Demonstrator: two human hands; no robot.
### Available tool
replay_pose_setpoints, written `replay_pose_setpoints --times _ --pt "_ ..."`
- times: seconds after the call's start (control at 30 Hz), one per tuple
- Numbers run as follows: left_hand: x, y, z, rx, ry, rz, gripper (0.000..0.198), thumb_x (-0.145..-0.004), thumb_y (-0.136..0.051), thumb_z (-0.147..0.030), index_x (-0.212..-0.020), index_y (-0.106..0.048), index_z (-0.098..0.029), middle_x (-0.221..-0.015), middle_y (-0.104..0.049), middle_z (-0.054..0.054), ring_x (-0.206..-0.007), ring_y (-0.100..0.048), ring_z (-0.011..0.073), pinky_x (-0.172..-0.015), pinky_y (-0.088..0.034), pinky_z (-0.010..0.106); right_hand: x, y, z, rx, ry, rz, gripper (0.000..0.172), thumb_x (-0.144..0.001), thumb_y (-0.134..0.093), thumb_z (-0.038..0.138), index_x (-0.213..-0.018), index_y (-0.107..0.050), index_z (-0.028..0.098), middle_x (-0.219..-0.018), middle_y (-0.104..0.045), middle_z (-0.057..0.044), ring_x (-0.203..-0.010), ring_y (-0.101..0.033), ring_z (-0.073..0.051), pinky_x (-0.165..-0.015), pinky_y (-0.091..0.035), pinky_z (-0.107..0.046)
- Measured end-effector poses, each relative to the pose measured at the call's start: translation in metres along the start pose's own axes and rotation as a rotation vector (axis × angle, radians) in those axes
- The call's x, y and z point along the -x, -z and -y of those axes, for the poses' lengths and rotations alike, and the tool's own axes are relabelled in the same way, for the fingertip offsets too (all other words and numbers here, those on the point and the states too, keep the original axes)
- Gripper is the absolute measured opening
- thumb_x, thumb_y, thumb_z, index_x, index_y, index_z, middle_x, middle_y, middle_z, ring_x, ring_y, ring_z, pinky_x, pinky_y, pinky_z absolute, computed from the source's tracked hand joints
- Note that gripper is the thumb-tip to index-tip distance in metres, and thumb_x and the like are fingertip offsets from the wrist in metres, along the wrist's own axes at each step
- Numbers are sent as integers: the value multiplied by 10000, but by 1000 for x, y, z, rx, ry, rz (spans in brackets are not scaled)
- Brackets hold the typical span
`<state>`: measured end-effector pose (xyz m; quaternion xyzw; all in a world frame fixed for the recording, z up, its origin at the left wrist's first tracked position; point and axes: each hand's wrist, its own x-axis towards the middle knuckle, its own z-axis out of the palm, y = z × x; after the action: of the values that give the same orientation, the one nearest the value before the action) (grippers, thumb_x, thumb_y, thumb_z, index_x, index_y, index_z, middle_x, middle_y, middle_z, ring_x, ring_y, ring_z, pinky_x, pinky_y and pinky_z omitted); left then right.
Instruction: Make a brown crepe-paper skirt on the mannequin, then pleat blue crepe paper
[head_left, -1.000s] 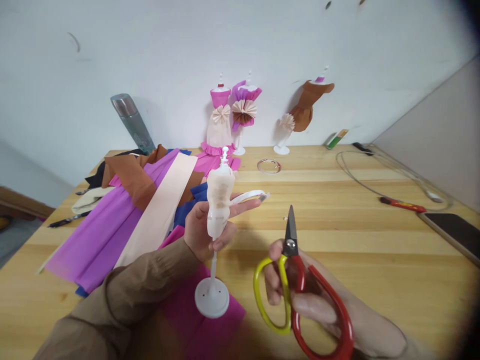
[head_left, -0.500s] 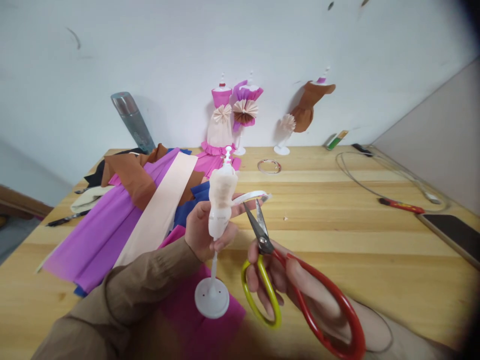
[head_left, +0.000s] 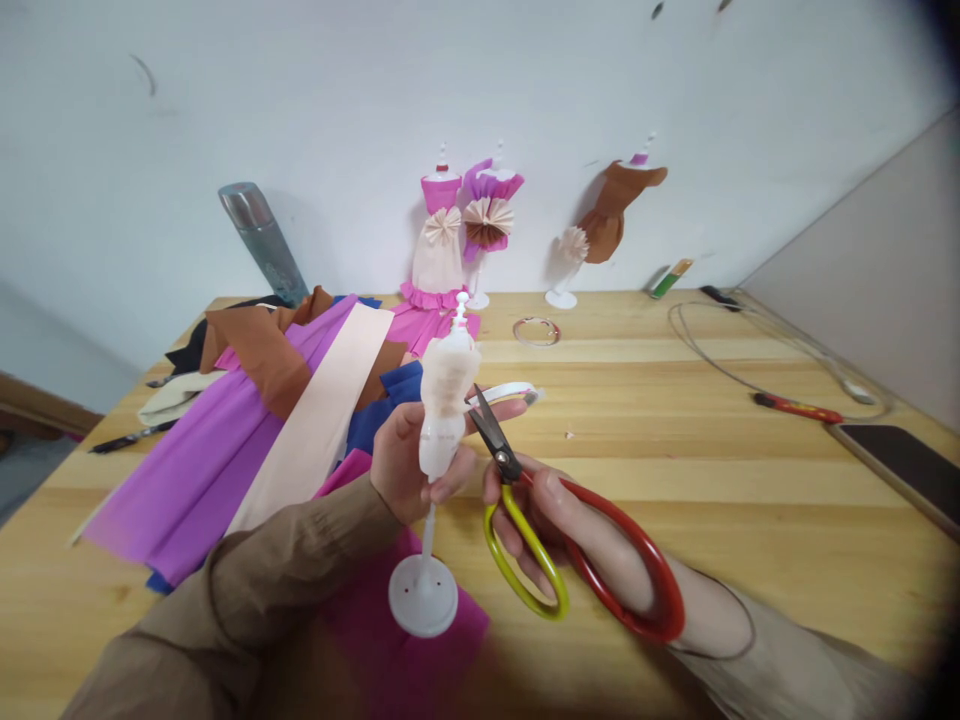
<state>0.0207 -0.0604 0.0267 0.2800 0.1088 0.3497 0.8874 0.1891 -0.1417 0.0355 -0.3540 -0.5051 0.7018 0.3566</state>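
My left hand (head_left: 409,462) grips a small white mannequin (head_left: 442,405) by its waist, above its round white base (head_left: 423,596). The torso is wrapped in pale paper or tape. A strip of white tape (head_left: 508,391) runs from the torso to the right over my extended finger. My right hand (head_left: 577,535) holds scissors (head_left: 525,500) with one red and one yellow handle loop. Their blades point up and left, slightly apart, at the tape right beside the mannequin's torso.
Sheets of purple, peach, brown, blue and magenta crepe paper (head_left: 247,420) lie at left on the wooden table (head_left: 712,480). Three dressed mannequins (head_left: 465,225) and a metal flask (head_left: 262,240) stand by the wall. A tape ring (head_left: 537,331), cable (head_left: 750,350), red tool (head_left: 799,408) and phone (head_left: 896,455) lie at right.
My right hand has swung the scissors up and left, from pointing upright over the table to the tape beside the mannequin. The left hand has kept the mannequin almost still.
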Motion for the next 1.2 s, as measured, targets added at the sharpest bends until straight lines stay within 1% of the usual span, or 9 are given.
replay_pose_setpoints --times 0.2,0.3,0.4,0.53,0.6,0.73,0.8,0.9,1.2 --pt "0 3 0 22 4 12 328 -771 -456 -317 -953 -665 -141 -845 -747 92 -306 -488 107 -322 -217 232 -2 -1 0 22 60 -13 450 -924 -404 652 -954 -499 213 -701 -528 21 -452 -457 -79 -431 -392 -212" --pt "0 3 0 34 4 31 291 -769 -469 -310 -890 -675 -144 -796 -737 80 -309 -494 105 -299 -176 224 -2 0 -4 51 96 -27 427 -942 -391 620 -923 -508 210 -751 -537 -4 -491 -479 -92 -448 -415 -224" --pt "-1 1 -1 55 9 30 308 -766 -481 -314 -935 -684 -156 -878 -744 88 -308 -491 100 -268 -112 233 0 0 -4 82 138 -49 392 -958 -385 581 -929 -520 214 -814 -559 -32 -548 -514 -116 -478 -437 -240" --pt "-1 3 0 29 16 14 291 -761 -478 -314 -877 -678 -138 -804 -734 89 -299 -467 101 -268 -116 234 1 -3 6 134 169 -5 390 -977 -358 543 -854 -521 211 -842 -600 -64 -580 -519 -133 -534 -452 -266" --pt "0 4 1 28 23 20 303 -764 -479 -336 -844 -682 -127 -647 -691 68 -303 -461 112 -284 -146 224 0 -4 10 157 185 8 409 -979 -354 539 -803 -513 207 -858 -600 -71 -610 -523 -139 -565 -456 -274" --pt "0 6 4 46 50 -2 373 -773 -448 -357 -909 -702 -120 -370 -506 4 -307 -450 137 -417 -346 234 -4 -3 9 142 181 42 423 -984 -338 550 -884 -555 201 -897 -611 -66 -599 -518 -126 -547 -430 -260" --pt "1 6 5 39 58 -19 407 -769 -433 -347 -961 -705 -111 -342 -481 -3 -304 -439 138 -492 -404 256 -5 -3 7 115 178 58 420 -989 -328 551 -966 -567 206 -864 -618 -50 -553 -501 -109 -507 -403 -241" --pt "1 5 4 14 61 -19 437 -761 -433 -359 -929 -718 -72 -342 -485 11 -309 -422 141 -520 -420 272 -6 -4 6 63 186 58 419 -985 -342 564 -1013 -556 205 -792 -604 -25 -516 -481 -91 -468 -379 -217" --pt "1 4 5 -78 11 12 419 -799 -401 -356 -760 -732 -102 -346 -491 27 -311 -396 133 -568 -468 300 -11 -11 3 -86 120 15 386 -958 -408 579 -846 -491 220 -646 -510 34 -415 -404 -68 -358 -325 -186"
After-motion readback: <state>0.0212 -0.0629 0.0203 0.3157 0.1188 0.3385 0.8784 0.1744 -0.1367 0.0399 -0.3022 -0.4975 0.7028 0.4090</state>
